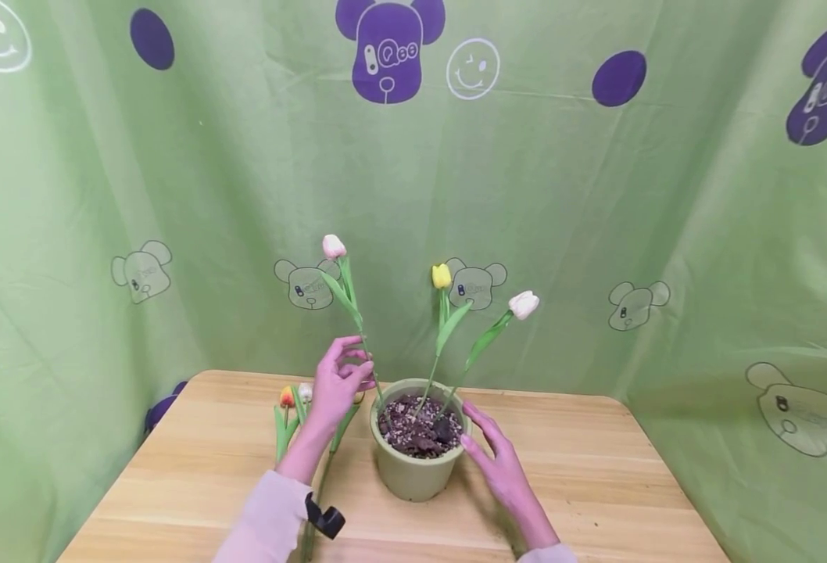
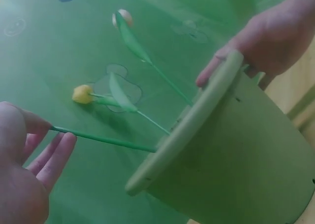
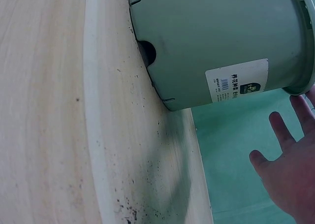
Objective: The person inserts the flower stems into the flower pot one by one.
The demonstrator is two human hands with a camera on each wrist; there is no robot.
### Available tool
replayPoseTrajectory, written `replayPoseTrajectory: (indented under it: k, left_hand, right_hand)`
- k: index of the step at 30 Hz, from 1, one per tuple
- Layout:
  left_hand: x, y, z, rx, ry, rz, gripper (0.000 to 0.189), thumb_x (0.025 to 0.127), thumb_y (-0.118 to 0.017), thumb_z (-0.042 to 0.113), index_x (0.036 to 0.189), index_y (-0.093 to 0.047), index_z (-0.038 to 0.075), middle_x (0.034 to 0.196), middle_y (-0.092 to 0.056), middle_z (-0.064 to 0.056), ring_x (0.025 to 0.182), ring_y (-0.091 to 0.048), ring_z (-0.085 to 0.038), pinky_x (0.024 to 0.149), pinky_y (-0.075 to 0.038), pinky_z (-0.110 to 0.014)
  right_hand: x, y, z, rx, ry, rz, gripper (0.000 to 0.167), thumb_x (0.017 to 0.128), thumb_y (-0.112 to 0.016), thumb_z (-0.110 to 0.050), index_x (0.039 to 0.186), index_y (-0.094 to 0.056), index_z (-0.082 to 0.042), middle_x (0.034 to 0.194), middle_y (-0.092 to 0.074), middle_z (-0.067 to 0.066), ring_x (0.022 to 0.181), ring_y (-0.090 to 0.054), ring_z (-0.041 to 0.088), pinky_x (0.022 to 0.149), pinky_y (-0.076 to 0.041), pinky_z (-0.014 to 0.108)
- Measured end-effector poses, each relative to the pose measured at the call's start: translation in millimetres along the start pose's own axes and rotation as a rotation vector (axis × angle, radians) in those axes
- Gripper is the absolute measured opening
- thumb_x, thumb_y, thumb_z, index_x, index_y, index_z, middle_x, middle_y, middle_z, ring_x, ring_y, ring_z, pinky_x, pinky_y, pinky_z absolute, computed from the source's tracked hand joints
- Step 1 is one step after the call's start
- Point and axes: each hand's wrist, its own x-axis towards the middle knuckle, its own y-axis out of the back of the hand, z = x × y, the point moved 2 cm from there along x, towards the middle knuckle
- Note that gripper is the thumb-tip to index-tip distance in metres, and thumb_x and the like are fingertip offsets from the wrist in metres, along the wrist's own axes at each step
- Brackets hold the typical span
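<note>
My left hand (image 1: 338, 383) pinches the thin green stem of a pink tulip (image 1: 334, 247) between thumb and fingers. That stem's lower end enters the dark soil at the left side of the green flowerpot (image 1: 416, 478). A yellow tulip (image 1: 442, 275) and a whitish-pink tulip (image 1: 524, 305) also stand in the pot, the latter leaning right. At the pot's right rim, my right hand (image 1: 501, 465) touches with extended fingers. In the right wrist view its other fingers (image 3: 282, 131) are spread apart beside the pot.
More tulips, one with an orange-red bloom (image 1: 287, 396), lie on the wooden table (image 1: 582, 469) left of the pot, partly behind my left arm. Soil crumbs (image 3: 129, 211) dot the tabletop. A green printed curtain (image 1: 547, 195) hangs around the table.
</note>
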Motion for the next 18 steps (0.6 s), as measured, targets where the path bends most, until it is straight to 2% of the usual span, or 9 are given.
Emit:
replayPoseTrajectory:
  k: [5, 10, 18]
  left_hand:
    - [6.5, -8.9, -11.4, 0.008, -0.012, -0.005, 0.049, 0.094, -0.064, -0.008, 0.139, -0.053, 0.006, 0.121, -0.061, -0.022, 0.087, -0.066, -0.016, 0.085, -0.066, -0.044]
    - [12.0, -13.6, -24.0, 0.051, -0.037, -0.002, 0.049, 0.095, -0.063, -0.009, 0.140, -0.051, 0.004, 0.120, -0.061, -0.021, 0.088, -0.066, -0.015, 0.080, -0.066, -0.033]
    - [14.1, -21.5, -32.6, 0.154, -0.113, -0.018, 0.047, 0.095, -0.062, -0.008, 0.140, -0.051, 0.001, 0.119, -0.061, -0.021, 0.095, -0.067, -0.033, 0.079, -0.066, -0.031]
  right_hand:
    - [0.0, 0, -2, -0.008, -0.005, 0.003, 0.054, 0.105, -0.060, -0.020, 0.157, -0.044, -0.019, 0.165, -0.037, 0.015, 0.154, -0.029, 0.041, 0.122, -0.016, 0.073]
    - [-0.2, 0, -3, -0.002, -0.010, -0.001, 0.054, 0.105, -0.060, -0.020, 0.157, -0.044, -0.019, 0.165, -0.037, 0.011, 0.154, -0.028, 0.042, 0.121, -0.015, 0.075]
    - [-0.2, 1, -3, -0.003, -0.016, 0.002, 0.054, 0.105, -0.060, -0.021, 0.157, -0.044, -0.020, 0.165, -0.038, 0.009, 0.154, -0.028, 0.040, 0.122, -0.016, 0.073]
